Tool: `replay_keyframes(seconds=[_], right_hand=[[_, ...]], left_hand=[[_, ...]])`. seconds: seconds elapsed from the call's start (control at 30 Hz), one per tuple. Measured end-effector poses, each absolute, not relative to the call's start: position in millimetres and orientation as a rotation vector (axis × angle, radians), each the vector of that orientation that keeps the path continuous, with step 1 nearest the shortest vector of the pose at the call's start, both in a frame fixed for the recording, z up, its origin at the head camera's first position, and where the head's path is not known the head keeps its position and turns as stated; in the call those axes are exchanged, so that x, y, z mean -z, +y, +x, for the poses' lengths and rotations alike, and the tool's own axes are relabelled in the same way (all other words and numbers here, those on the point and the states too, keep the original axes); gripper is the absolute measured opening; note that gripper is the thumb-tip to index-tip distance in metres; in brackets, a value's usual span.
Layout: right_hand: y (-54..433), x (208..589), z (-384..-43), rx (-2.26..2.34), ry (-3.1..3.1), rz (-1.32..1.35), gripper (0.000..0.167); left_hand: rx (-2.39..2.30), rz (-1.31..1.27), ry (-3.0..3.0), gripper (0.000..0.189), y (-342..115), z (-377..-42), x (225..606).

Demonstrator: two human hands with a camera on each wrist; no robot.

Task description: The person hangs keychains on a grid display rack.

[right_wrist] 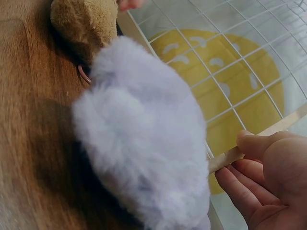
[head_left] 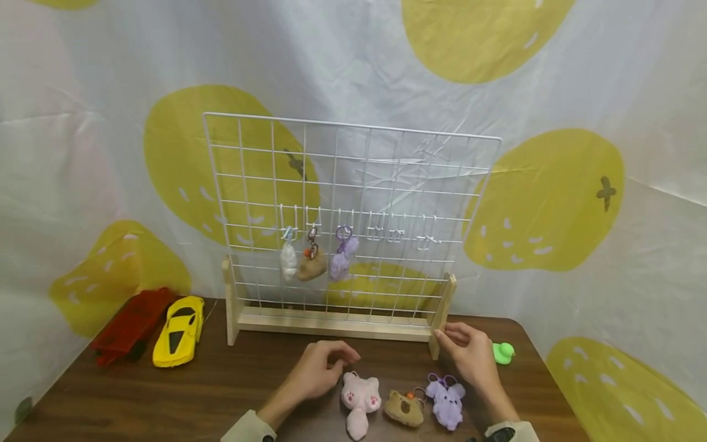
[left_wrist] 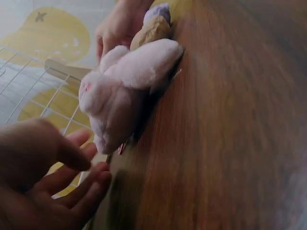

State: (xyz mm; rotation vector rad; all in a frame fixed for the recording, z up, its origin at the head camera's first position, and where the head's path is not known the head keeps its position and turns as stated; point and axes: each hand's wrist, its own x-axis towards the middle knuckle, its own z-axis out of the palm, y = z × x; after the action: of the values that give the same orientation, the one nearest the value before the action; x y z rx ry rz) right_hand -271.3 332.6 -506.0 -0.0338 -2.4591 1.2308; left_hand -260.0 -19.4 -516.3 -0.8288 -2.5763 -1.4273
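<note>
My left hand is beside the top of a pink plush keychain, its fingers loosely bent with nothing between them; the left wrist view shows a gap between fingertips and plush. With thumb and fingers, my right hand pinches the right wooden upright of a white wire grid rack. A brown plush keychain with an orange bead and a purple plush keychain lie between the hands. From the grid's hooks hang a white plush, a brown plush and a purple plush.
Several white hooks on the grid's right half hold nothing. At the table's left are a red toy vehicle and a yellow toy car. A green toy duck stands beyond my right hand. A lemon-print cloth surrounds the table.
</note>
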Motion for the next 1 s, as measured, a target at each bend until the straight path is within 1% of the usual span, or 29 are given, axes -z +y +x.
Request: replay_keyframes(seconds=[0.07,0.13,0.23,0.3,0.37,0.47,0.63,0.77,1.0], right_hand=[[332.8,506.1,-271.2,-1.226,-2.462,-0.033,0.031],[333.0,506.5,-271.6,-1.224,-2.462,-0.031,0.031],[333.6,507.0,-272.1,-1.221,-2.465,-0.030,0.031],[334.1,507.3,-272.4,-1.221,-2.466,-0.031,0.031],[334.4,507.5,-272.3,-1.224,-2.468,-0.033,0.031],[334.5,507.4,-272.1,-1.229,-2.469,-0.034,0.031],[334.5,508.3,-272.3,-1.232,-2.468,-0.041,0.031],[334.4,508.6,-272.6,-1.237,-2.463,-0.043,0.031],[334.2,508.4,-272.3,-1.246,-2.461,-0.046,0.032]], left_hand=[[1.385,-0.941,-2.598,0.044,-21.6,-259.9,516.7],[1.344,-1.033,-2.611,0.054,-24.0,-259.4,516.9],[1.301,-1.158,-2.609,0.058,-27.2,-257.9,516.0],[1.259,-1.212,-2.627,0.054,-28.8,-256.9,516.0],[1.195,-1.234,-2.661,0.046,-29.3,-256.1,516.2],[1.095,-1.209,-2.726,0.035,-28.5,-255.3,516.5],[1.042,-1.154,-2.770,0.026,-26.7,-254.8,517.8],[1.060,-1.122,-2.776,0.022,-26.1,-254.2,519.0],[1.044,-1.126,-2.791,0.019,-26.1,-253.7,518.5]])
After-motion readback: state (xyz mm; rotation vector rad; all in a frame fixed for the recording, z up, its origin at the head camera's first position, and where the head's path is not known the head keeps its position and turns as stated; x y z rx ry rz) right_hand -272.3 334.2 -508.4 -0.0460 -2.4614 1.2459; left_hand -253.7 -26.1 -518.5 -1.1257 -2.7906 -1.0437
